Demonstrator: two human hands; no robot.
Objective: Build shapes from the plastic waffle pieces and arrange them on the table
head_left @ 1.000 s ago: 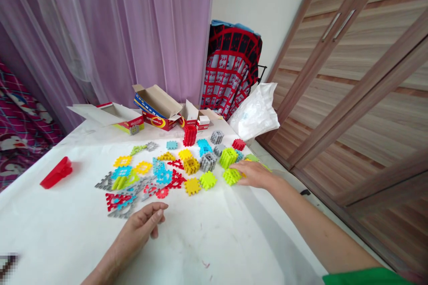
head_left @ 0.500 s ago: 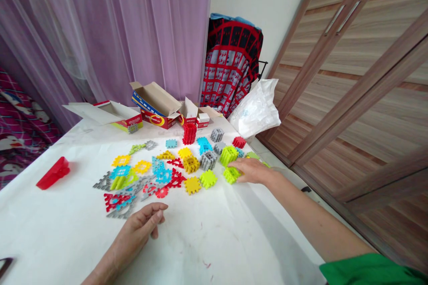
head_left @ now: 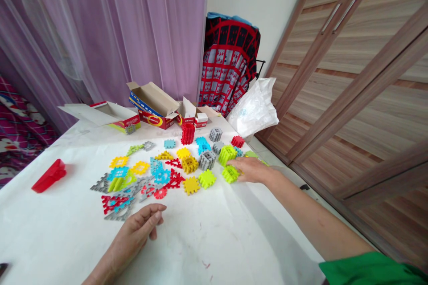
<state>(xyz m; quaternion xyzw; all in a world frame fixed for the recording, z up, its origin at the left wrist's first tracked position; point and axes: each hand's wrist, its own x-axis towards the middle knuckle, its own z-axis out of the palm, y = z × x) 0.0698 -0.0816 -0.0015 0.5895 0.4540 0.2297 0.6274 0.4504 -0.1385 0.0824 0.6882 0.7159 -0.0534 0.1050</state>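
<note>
My right hand reaches across to the right part of the table. Its fingertips grip a small stack of lime-green toothed building tiles; the far fingers are partly hidden. Just behind stands a taller lime-green stack, and to its left a grey stack. My left hand rests on the white tabletop, loosely curled with the thumb a little apart from the index finger and nothing in it. Nearest to it lie grey, red and blue tiles and a red round piece.
Several loose tiles and stacks spread over the table's middle, including a red stack and a yellow stack. A red tray-like piece lies left. Opened cartons line the back, and a white plastic bag stands beyond the right edge.
The view has shifted slightly. Both hands keep nearly the same places, my right hand still at the lime-green stack, and the pieces look unmoved.
</note>
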